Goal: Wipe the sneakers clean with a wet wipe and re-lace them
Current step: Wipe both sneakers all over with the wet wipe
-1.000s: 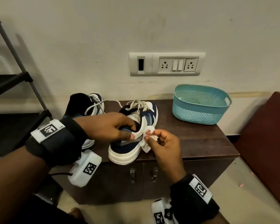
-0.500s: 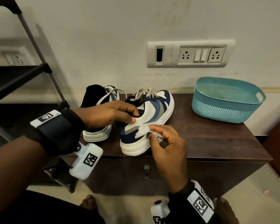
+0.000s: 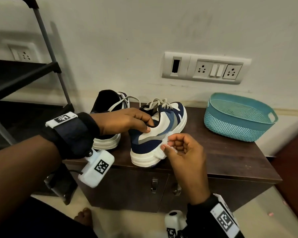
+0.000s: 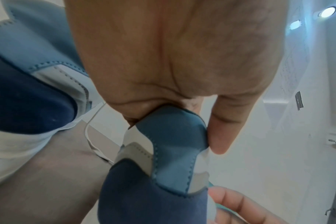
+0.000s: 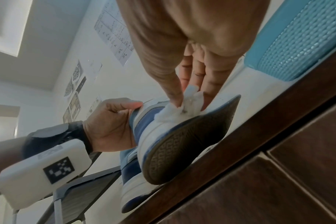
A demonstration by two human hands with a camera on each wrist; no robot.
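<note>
Two blue, navy and white sneakers stand on a dark wooden cabinet [image 3: 230, 152]. The nearer sneaker [image 3: 155, 133] [image 5: 163, 141] is tipped onto its side edge, sole partly lifted. My left hand [image 3: 127, 122] [image 4: 182, 115] [image 5: 113, 121] grips its heel collar, thumb on the white side panel. My right hand [image 3: 175, 146] [image 5: 190, 92] pinches a crumpled white wet wipe [image 3: 162, 152] [image 5: 180, 109] against the sneaker's side, just above the white midsole. The second sneaker [image 3: 108, 134] stands behind my left hand, its loose lace [image 3: 122, 102] trailing over the top.
A teal perforated basket [image 3: 237, 117] [image 5: 297, 45] sits at the cabinet's back right. A socket and switch panel [image 3: 205, 68] is on the wall above. A black metal rack [image 3: 24, 74] stands to the left. Cabinet door handles [image 3: 154, 184] are below the front edge.
My right hand has slid the wipe down and back along the sneaker's side toward the midsole. The left hand keeps its grip on the heel. The camera view has shifted.
</note>
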